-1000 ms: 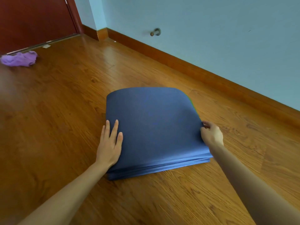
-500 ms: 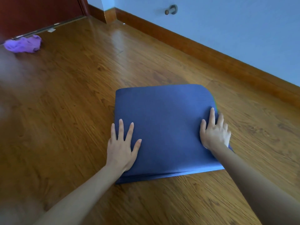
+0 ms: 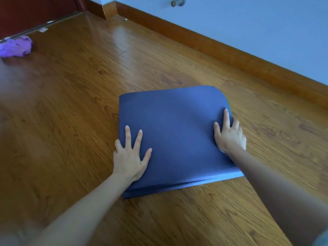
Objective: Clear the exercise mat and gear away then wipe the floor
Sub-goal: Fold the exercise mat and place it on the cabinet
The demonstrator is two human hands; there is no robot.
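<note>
You're at the flattening step: your left hand (image 3: 131, 158) and right hand (image 3: 229, 134) press flat, fingers spread, gripping nothing, on the folded blue mat (image 3: 173, 132) lying on the wooden floor (image 3: 71, 103). Next, I'd judge, you must curl fingers under its edges and lift the stack without it unfolding; the purple cloth (image 3: 16, 47) waits near the door for wiping

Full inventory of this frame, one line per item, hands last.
folded mat: 1, dark blue, flat on the floor at centre, stacked layers showing along its near edge
cloth: 1, purple, bunched on the floor at far left near the door
floor: 1, brown wood planks, fills most of the view
skirting board: 1, brown wood, along the base of the wall
wall: 1, pale blue, upper right
door stop: 1, metal, on the wall at the top edge
door: 1, dark red, top left
left hand: 1, fingers spread, pressing the mat's left edge
right hand: 1, fingers straight, pressing the mat's right edge
</note>
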